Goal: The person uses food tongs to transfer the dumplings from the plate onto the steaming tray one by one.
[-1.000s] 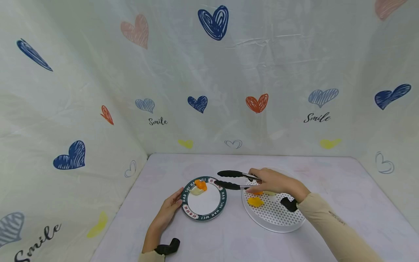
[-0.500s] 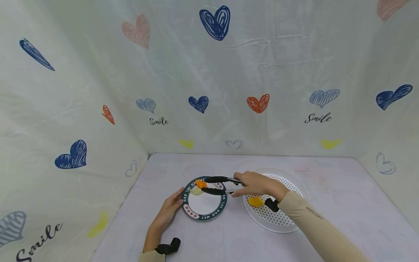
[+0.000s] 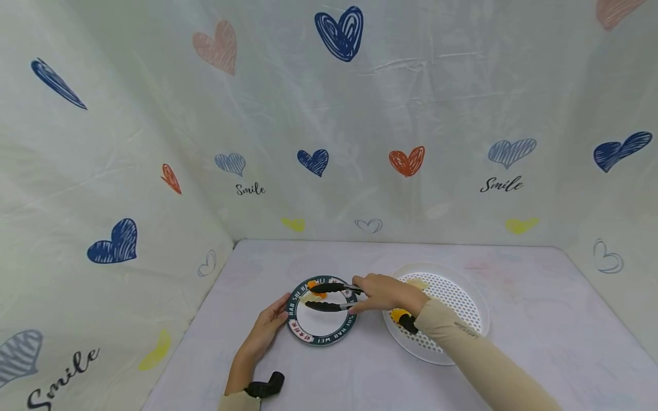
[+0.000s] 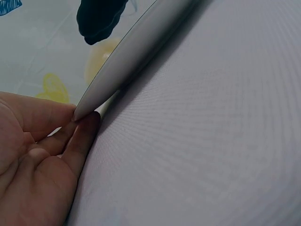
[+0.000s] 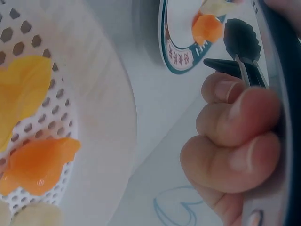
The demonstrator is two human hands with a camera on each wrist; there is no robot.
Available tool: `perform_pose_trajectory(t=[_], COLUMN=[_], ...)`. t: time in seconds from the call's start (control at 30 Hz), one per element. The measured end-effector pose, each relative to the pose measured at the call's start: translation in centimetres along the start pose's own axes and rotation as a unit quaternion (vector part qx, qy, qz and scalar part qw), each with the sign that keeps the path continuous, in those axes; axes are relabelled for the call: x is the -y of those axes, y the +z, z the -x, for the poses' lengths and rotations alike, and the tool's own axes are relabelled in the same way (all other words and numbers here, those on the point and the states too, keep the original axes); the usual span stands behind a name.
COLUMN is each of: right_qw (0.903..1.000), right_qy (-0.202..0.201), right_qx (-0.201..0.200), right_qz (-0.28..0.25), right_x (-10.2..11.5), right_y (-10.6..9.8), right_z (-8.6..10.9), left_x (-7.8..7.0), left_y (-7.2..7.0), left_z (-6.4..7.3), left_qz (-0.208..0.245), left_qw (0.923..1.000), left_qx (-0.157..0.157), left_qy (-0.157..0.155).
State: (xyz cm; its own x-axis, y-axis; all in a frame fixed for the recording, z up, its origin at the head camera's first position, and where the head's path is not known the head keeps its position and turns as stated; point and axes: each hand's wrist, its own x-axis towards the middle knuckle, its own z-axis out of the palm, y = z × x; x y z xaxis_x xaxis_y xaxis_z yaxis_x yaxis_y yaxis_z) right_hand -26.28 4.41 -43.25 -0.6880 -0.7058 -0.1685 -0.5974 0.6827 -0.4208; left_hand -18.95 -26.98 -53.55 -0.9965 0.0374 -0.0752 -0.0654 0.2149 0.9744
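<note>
My left hand point(image 3: 267, 328) pinches the left rim of a white plate point(image 3: 319, 325) with a green lettered border. In the left wrist view, fingers and thumb meet at the plate's edge point(image 4: 120, 61). My right hand point(image 3: 382, 293) grips tongs point(image 3: 331, 307) with black tips. Their two arms stand apart over the plate, the upper one partly covering an orange dumpling-like piece point(image 5: 207, 29). A pale piece point(image 3: 307, 298) lies beside the orange one on the plate.
A round white perforated drainer point(image 3: 470, 308) stands right of the plate, partly beneath my right forearm. It holds a yellow piece point(image 5: 26, 82), another orange piece point(image 5: 40, 165) and pale ones point(image 5: 37, 215). A heart-printed curtain point(image 3: 442, 108) hangs behind the table point(image 3: 529, 297).
My right hand has carried the tongs leftward, from over the drainer to over the plate, and the tong arms now spread apart there. My left hand keeps its place on the plate rim.
</note>
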Motion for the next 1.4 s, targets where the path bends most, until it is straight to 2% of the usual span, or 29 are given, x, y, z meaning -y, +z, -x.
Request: perform_pose_trajectory(t=[0.3, 0.5, 0.67, 1.07, 1.4], right_qw=[0.9997, 0.9991, 0.9988, 0.9989, 0.9967], right_qy=[0.022, 0.036, 0.046, 0.044, 0.055], right_qx=[0.001, 0.001, 0.01, 0.003, -0.002], right_qz=[0.008, 0.024, 0.015, 0.015, 0.059], right_x=[0.4, 0.5, 0.6, 0.6, 2.1], right_y=[0.6, 0.9, 1.1, 1.2, 1.7], right_z=[-1.2, -1.3, -1.2, -1.2, -1.5], left_x=[-0.3, -0.3, -0.4, -0.2, -0.1], left_y=[0.1, 0.2, 0.3, 0.2, 0.1], left_z=[-0.2, -0.2, 0.0, 0.1, 0.0], left_qz=[-0.004, -0.003, -0.002, -0.006, -0.005], left_qw=[1.0, 1.0, 1.0, 0.9999, 1.0], left_qx=[-0.002, -0.006, -0.007, -0.009, -0.005], left_qy=[0.0, -0.002, -0.006, -0.005, -0.003])
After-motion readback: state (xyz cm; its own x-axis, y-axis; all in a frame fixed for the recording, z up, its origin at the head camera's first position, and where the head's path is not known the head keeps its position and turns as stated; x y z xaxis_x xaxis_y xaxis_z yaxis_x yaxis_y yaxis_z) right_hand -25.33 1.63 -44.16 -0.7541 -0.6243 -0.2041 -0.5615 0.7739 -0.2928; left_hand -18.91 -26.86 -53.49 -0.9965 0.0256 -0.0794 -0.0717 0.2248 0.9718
